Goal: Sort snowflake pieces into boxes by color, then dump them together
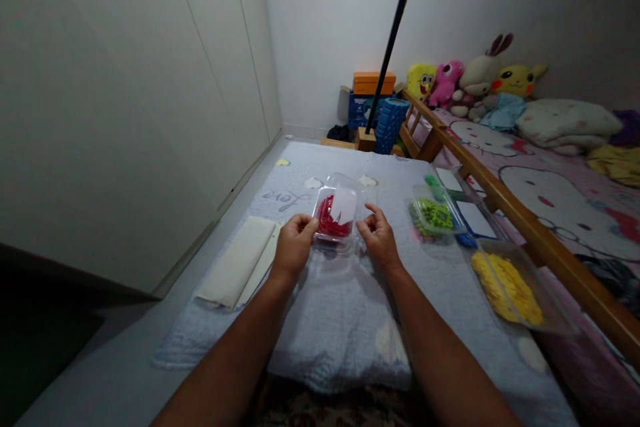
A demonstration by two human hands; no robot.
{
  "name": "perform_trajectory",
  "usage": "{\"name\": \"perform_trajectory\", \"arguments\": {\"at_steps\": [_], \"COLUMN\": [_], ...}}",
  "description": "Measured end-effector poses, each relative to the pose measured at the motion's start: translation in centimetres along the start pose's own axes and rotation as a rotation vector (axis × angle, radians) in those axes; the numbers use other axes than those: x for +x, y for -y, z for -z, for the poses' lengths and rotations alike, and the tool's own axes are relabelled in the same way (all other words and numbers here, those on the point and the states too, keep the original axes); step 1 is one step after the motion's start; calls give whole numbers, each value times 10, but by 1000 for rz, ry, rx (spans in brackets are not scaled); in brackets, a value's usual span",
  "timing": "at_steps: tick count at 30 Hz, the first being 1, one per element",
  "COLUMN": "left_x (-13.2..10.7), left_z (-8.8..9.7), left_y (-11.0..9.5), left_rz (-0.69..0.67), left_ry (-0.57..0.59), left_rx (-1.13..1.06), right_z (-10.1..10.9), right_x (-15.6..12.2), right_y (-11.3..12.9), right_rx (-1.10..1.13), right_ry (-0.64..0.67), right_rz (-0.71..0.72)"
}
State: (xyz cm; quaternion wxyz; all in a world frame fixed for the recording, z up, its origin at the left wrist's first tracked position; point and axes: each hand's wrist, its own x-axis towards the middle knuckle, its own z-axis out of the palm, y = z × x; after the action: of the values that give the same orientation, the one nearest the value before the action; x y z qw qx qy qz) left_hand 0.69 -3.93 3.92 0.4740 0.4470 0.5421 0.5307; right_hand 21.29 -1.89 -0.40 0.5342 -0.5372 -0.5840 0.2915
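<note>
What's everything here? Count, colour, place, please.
Red-filled box: 1, clear, centre
Other clear boxes: at least 4, green, blue, yellow inside, right
Papers: at least 2, cream, left
Cloth: 1, pale blue, underneath
Cupboard: 1, white, left
Pole: 1, black, back
Cartons: 2, orange, blue, back
Roller: 1, blue, back
Bed: 1, pink, right
Rail: 1, brown, bedside
Plush toys: at least 4, yellow, pink, cream, on bed
Pillow: 1, pale, bed
Left hand: 1, at red-filled box's left edge
Right hand: 1, by its right edge

"Love" is printed on the pale blue cloth near its left edge; lettering on the blue box beyond the far edge is illegible
</note>
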Motion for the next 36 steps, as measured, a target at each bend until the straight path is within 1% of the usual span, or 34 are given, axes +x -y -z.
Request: {"name": "perform_trajectory", "arguments": {"at_steps": [5,8,11,16,18,20,23,27,32,36], "left_x": [7,10,12,16,20,25,34,41,38,35], "left_z": [8,9,10,13,14,14,11,5,1,1], "left_y": [4,5,5,10,14,19,23,24,27,30], "left_rz": [-116,-123,-110,-84,-52,-2,43,30,-11,-34], "left_ry": [-38,-75,-96,-98,-110,-110,-63,-18,-22,-28], "left_rx": [320,469,551,597,592,553,466,427,442,440], "right_z": [-3,-5,-7,-8,-8,-8,-9,-11,-15,-18], "right_x": [1,2,2,0,0,0,-1,-3,-3,-3], "right_y": [2,3,3,2,2,2,4,7,8,7], "right_rx": [-82,-105,-110,-109,-121,-128,-115,-34,125,226], "right_ry": [16,22,39,64,68,74,85,96,92,81], "right_rz": [29,34,26,32,35,29,5,-75,-201,-261]}}
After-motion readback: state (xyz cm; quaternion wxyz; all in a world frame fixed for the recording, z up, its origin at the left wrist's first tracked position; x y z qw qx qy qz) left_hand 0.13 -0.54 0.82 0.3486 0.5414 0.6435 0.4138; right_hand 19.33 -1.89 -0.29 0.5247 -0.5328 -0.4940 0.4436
